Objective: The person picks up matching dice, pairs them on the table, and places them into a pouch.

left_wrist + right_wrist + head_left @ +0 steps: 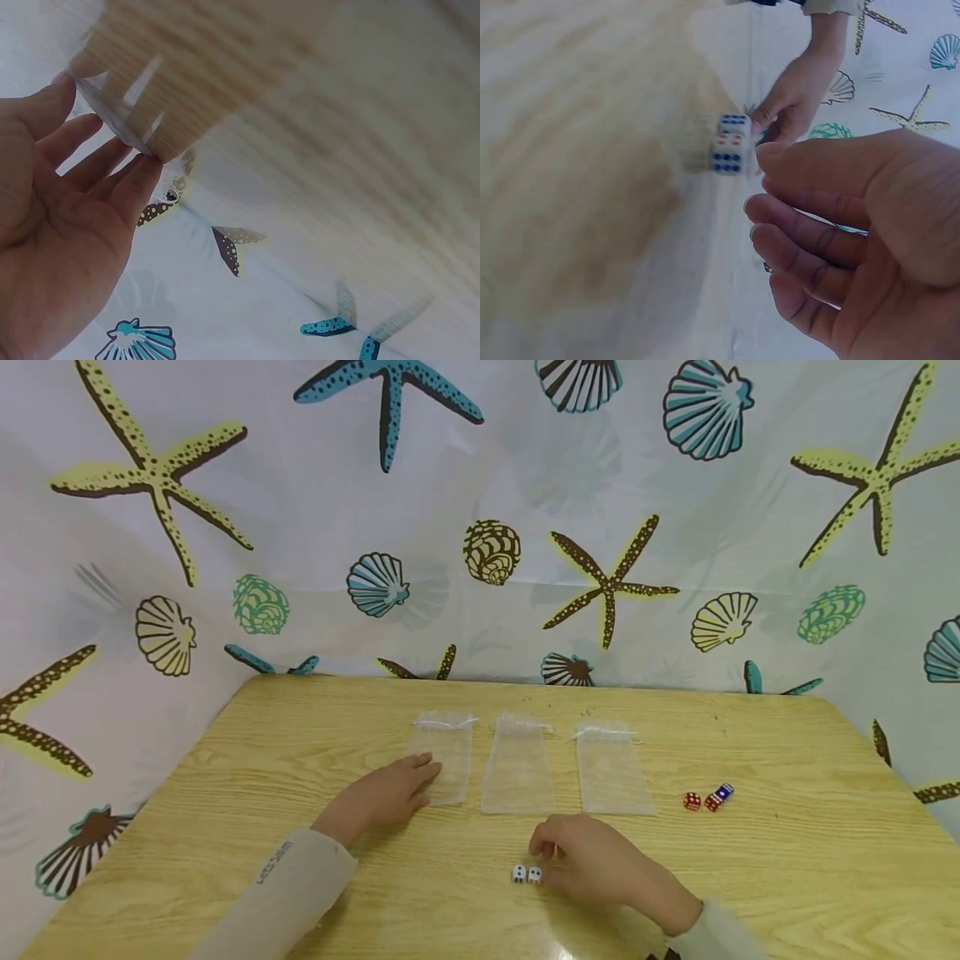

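Note:
My left hand [386, 793] rests on the lower left side of the left sheer white drawstring pouch [452, 768]. In the left wrist view, its thumb and fingers touch the edge of thin see-through fabric [112, 116]. Two white dice [519, 874] sit side by side on the table. Just right of them is my right hand [596, 860], thumb tip close to the right die [535, 875]; whether they touch is unclear. In the right wrist view, the right hand's fingers [802, 232] bend loosely with nothing between them, beside the white dice [727, 154].
A middle pouch [519, 772] and a right pouch [615, 777] lie flat in a row with the left one. Farther right on the wooden table [787, 860] are two red dice [692, 801] and a blue die [723, 792]. A patterned curtain [465, 485] hangs behind.

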The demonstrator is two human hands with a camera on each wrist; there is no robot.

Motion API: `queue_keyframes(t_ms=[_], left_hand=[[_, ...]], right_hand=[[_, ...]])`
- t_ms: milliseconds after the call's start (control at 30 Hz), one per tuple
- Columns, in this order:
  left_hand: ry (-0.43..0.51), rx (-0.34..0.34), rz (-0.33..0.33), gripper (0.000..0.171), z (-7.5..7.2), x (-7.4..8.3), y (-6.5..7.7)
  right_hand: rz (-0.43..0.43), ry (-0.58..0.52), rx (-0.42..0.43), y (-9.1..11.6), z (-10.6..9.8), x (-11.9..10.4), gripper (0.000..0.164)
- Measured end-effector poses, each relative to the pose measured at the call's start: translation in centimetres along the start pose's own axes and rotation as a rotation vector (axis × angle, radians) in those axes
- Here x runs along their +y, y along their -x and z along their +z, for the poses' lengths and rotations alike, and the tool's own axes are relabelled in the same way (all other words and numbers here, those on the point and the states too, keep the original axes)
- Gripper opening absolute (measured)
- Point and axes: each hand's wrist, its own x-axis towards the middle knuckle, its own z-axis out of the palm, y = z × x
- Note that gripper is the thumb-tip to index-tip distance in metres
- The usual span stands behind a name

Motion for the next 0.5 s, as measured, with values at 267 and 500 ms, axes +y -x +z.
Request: queue_keyframes(t_ms=[267,500], left_hand=[[-0.020,0.024,0.015,0.049,0.0,-0.1,-0.1],[-0.030,0.041,0.031,0.048,0.0,0.1,-0.1]], right_hand=[[-0.002,-0.022,0.018,0.1,-1.9,0.5,0.020],[-0.011,-0.035,0.065,0.0,-2.8,1.1,0.024]])
